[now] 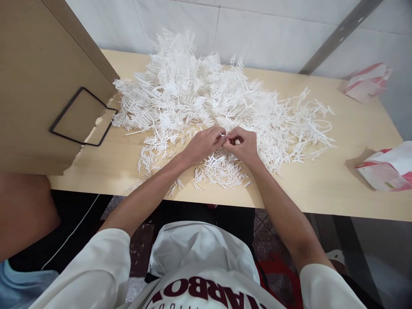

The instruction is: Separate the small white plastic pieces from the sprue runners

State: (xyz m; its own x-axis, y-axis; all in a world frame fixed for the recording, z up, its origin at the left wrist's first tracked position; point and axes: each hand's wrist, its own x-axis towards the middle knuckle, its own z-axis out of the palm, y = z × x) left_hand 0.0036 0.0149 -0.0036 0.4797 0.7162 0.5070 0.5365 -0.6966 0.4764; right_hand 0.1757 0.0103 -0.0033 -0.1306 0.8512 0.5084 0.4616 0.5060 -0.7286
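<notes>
A big heap of thin white branching plastic-like sprigs (193, 90) covers the middle of the table. Over its front edge, my left hand (207, 142) and my right hand (243, 145) meet with fingertips almost touching. Both are closed in a pinch. Something small and shiny shows at the fingers of the left hand, too small to name. Whatever lies between the fingertips is mostly hidden. Just below the hands is a smaller pile of short loose white pieces (222, 171), and more short pieces (149, 161) are scattered to the left.
On the left, a tall brown board (38, 86) stands on the light wooden table (322, 180), with a black wire frame (67, 136) against it. Two pink-and-white paper packets (386, 169) sit at the right. A tiled wall (273, 38) closes the back. Another person's bare limb (25, 214) shows lower left.
</notes>
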